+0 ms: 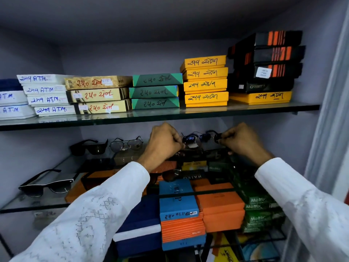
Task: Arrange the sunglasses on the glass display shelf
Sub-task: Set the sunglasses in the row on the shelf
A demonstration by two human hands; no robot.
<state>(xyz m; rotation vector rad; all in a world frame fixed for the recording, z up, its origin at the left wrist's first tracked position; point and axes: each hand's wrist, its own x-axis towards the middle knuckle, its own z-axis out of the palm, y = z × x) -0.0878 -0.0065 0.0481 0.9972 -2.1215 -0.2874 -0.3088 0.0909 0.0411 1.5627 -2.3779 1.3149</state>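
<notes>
Both hands' fingers pinch blue-lensed sunglasses beside aviators, above stacked boxes

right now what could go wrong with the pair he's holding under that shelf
1. Both hands, left hand and right hand, grip the blue-lensed sunglasses just below the upper glass shelf; lifting could knock it.
2. Setting them down carelessly might nudge the aviator glasses nearby.
</notes>
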